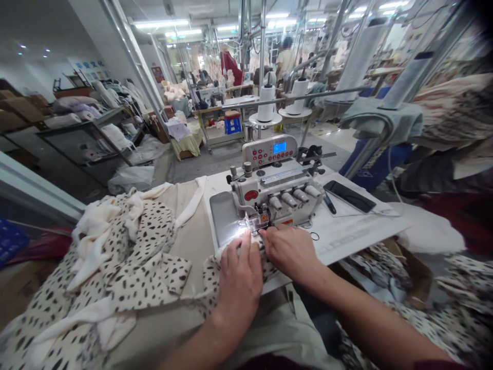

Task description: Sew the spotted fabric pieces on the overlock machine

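Note:
An overlock sewing machine (279,190) stands on the white table, its lamp shining on the needle area. Just in front of the presser foot, my left hand (241,270) lies with its fingers stretched forward on a piece of black-spotted cream fabric (211,272). My right hand (288,252) is close beside it, thumb and fingers pinched at the fabric edge near the foot. Most of the fabric under both hands is hidden by them. More spotted fabric (154,226) is heaped to the left, with plain cream strips among it.
Right of the machine lie a black phone (351,196) and a dark pen-like tool (330,203). White thread cones (266,103) stand behind the machine. Spotted fabric (454,318) is piled low at the right. Metal posts and a rail rise around the table.

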### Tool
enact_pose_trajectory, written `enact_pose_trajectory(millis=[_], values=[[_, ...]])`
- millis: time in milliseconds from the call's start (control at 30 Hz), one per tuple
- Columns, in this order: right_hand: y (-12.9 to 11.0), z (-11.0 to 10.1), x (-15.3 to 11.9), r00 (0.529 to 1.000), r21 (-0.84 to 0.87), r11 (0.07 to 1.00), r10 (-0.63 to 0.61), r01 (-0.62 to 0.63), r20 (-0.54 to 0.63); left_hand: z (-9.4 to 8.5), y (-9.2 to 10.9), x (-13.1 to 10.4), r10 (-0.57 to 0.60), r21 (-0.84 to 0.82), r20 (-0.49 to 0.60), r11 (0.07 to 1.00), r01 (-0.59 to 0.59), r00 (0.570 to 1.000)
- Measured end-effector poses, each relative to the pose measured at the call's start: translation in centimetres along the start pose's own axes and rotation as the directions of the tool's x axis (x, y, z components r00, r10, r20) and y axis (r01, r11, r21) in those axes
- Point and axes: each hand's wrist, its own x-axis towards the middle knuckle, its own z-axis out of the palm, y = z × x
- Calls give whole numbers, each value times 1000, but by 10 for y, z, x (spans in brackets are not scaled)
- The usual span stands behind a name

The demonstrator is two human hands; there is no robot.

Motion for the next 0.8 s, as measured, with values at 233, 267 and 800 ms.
enact_pose_trajectory(millis=[233, 267, 800], values=[[7, 37, -25, 964, 143, 988, 99, -65, -246, -6, -9, 2, 18, -100, -53, 995, -23, 998], [9, 44, -31, 952, 200, 978, 115, -58, -285, -7, -11, 1, 40, -109, -55, 993, -45, 998], [28, 93, -64, 835, 739, 667, 351, 95, -424, -9, -63, 47, -92, -296, 176, 944, 142, 980]])
